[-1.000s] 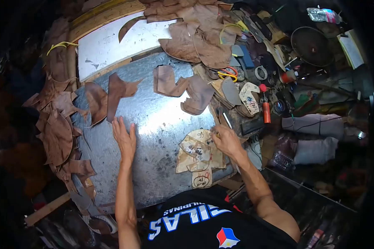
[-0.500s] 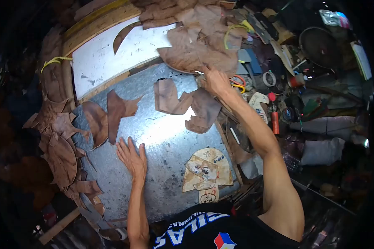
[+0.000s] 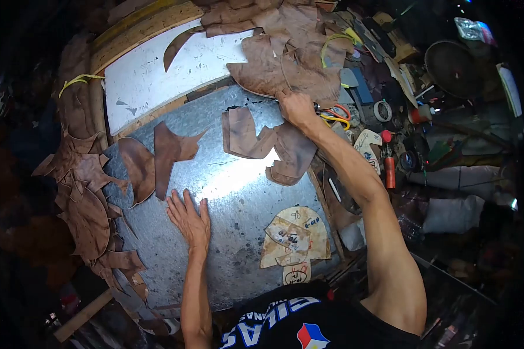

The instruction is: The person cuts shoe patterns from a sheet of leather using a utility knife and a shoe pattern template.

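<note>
right hand seemingly grips leather pile (left hand flat).

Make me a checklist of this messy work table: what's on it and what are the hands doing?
Surface: shiny grey sheet-metal board, scuffed, glaring.
Job's things: pile of brown leather sheets at the far edge; cut brown leather pieces on the metal; tan cardboard patterns at the near edge.
Clutter: orange-handled scissors, grey tape roll and red bottle on the right.
Hands: left hand flat on the metal; right hand on the leather pile, grip unclear.
Cables: nothing seen.
Surroundings: white board behind the metal; brown leather scraps along the left edge.
</note>
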The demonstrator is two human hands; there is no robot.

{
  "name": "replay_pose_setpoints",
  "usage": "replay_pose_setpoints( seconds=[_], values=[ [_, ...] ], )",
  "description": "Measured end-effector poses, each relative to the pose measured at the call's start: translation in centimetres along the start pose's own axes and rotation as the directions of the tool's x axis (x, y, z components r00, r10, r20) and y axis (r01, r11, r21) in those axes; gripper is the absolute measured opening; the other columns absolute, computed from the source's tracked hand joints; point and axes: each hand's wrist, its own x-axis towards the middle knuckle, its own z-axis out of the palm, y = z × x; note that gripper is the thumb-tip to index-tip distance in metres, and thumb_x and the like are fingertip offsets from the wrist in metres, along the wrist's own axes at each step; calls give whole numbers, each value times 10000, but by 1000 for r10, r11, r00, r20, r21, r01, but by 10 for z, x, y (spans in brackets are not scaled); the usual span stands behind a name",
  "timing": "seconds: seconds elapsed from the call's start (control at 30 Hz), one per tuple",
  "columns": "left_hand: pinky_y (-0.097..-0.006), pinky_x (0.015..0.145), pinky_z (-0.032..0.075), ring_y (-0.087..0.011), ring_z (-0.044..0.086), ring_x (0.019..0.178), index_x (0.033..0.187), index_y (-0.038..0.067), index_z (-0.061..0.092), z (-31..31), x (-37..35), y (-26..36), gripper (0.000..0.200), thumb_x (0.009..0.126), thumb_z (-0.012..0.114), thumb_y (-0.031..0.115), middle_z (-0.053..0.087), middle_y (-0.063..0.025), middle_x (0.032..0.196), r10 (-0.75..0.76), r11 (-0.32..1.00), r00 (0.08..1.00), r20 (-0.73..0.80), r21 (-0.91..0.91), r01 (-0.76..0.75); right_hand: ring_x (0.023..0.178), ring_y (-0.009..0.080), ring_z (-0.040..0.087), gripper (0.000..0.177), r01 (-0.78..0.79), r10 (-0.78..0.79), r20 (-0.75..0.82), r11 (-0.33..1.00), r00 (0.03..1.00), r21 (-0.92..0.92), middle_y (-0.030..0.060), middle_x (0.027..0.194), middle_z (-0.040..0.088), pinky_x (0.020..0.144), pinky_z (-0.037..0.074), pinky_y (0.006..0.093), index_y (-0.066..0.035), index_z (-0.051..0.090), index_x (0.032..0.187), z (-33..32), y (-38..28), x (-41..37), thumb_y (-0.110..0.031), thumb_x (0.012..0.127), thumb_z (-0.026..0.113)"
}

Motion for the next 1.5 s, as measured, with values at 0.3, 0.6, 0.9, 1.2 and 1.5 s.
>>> replay_pose_setpoints(
  seconds=[0.3,0.6,0.9,1.2,1.5],
  values=[
    [-550,1159,108,-416,166,1436,1406,-11,428,-3,-2,2,582,993,483,395,263,-236,1529,-3,1000,1000,-10,-16,3,665,346,682,190,57,-58,-18,998,998,-19,178,704,679,589,523,459,-44,613,969,-10,-14,1,-117,816,529],
    [-555,1156,112,-423,166,1433,1392,10,453,4,-3,-2,572,979,501,404,270,-236,1526,5,1000,1000,-28,-4,-5,722,410,664,250,28,-34,49,992,998,126,234,755,669,645,525,524,-33,650,988,-6,-21,-7,-127,780,547],
    [-565,1151,118,-427,170,1431,1392,11,449,5,-3,-2,569,976,515,394,268,-235,1527,13,1000,1000,-29,-2,-13,906,397,670,282,-462,444,189,884,876,65,244,955,680,802,539,469,-26,709,976,-54,65,-34,-242,810,634],
    [-568,1148,128,-422,173,1431,1387,11,454,2,-1,-1,561,976,516,387,282,-233,1516,14,1000,999,-33,0,-14,945,411,639,252,-286,271,218,957,938,40,207,1072,623,802,523,483,-101,690,1069,-55,71,-57,-224,857,636],
    [-560,1150,132,-422,190,1425,1383,16,463,2,-1,1,559,977,516,397,294,-234,1512,2,1000,999,-36,9,-1,841,440,647,249,-395,450,-169,875,877,279,254,872,668,731,506,515,-8,657,973,-53,89,-50,-216,847,609]
  ],
)
